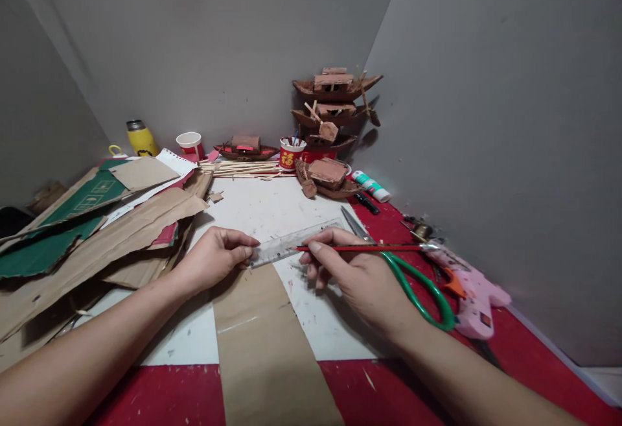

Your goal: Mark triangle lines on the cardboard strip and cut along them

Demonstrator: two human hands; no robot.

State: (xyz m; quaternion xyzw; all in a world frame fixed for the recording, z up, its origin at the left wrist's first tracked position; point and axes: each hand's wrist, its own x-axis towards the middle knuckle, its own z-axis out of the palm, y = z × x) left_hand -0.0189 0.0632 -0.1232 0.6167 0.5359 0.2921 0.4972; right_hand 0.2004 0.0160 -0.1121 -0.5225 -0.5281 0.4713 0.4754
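The clear ruler (291, 242) lay at a slant by the far end of the brown cardboard strip (267, 342), its right end reaching out over the white sheet (253, 205). Your left hand (214, 257) had the ruler's left end between thumb and forefinger. In your right hand (354, 277), thumb and forefinger pinched the red pencil (383, 248) level, with the other fingers curled beneath; its tip was at the ruler, but whether it touched, I cannot tell. Just beyond that hand, to the right, you had the green-handled scissors (449, 316), and farther right the pink glue gun (473, 306) on the red tabletop (170, 393). Left of your left hand, torn cardboard sheets (121, 238) were heaped up. Past the white sheet's far edge you had thin wooden sticks (243, 169), a red cup (291, 155) and a brown model boat (328, 176), with more boats (335, 111) stacked behind it. A yellow bottle (140, 141) stood at the far left.
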